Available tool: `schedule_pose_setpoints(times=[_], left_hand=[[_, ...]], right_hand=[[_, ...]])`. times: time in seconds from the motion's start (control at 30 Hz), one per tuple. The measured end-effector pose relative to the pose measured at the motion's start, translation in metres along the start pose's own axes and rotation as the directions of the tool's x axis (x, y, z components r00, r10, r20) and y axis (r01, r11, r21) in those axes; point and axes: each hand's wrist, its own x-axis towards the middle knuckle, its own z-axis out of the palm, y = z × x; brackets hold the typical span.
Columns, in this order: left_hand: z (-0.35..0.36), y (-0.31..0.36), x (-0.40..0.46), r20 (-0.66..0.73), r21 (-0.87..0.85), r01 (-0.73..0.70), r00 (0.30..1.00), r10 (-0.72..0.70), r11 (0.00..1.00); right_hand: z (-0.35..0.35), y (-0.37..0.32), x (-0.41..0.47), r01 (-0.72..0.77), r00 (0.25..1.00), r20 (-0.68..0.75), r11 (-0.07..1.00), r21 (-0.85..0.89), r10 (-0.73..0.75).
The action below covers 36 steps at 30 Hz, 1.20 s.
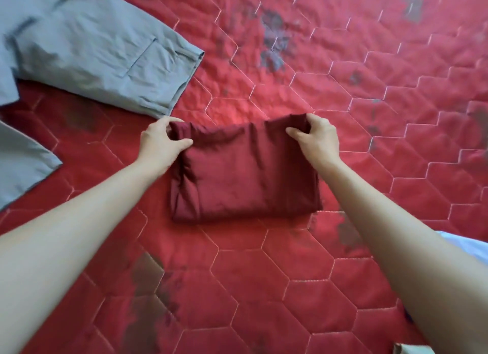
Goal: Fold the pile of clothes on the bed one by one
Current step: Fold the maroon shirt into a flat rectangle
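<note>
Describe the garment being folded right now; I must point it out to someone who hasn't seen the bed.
On the red quilted bedspread, look between the left hand and right hand. They pinch the far corners of a dark maroon folded garment, a compact rectangle, unlike the spread grey garment at far left.

no readable text, labels, brands or numbers, none on the fabrics, none on the bedcover

left hand (pixel 161 139) + right hand (pixel 315 135) pinch maroon garment (pixel 245 179) | red quilt (pixel 343 89)
</note>
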Motion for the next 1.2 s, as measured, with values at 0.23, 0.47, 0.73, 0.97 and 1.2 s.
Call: schedule_pose_setpoints(times=[0.23,0.47,0.73,0.97,1.2], left_hand=[[0.025,0.006,-0.01,-0.211,0.308,-0.001,0.975,0.07,0.952],[0.08,0.027,-0.042,0.042,0.532,-0.454,0.857,0.514,0.714],[0.076,-0.039,-0.033,0.097,0.671,-0.353,0.914,0.395,0.652],[0.074,-0.033,-0.04,-0.09,0.58,-0.1,0.978,0.186,0.808],[0.055,-0.031,-0.064,-0.139,0.596,-0.046,0.977,0.16,0.801]], right_hand=[[0.036,0.006,0.002,-0.031,0.987,-0.158,0.978,-0.205,-0.002],[0.092,-0.039,-0.041,0.438,0.859,-0.118,0.833,-0.338,-0.499],[0.08,0.034,-0.035,0.212,0.967,-0.009,0.822,-0.529,-0.255],[0.051,0.063,-0.028,0.114,0.992,0.006,0.893,-0.435,-0.123],[0.057,0.057,-0.071,-0.027,0.987,-0.159,0.926,-0.377,-0.036]])
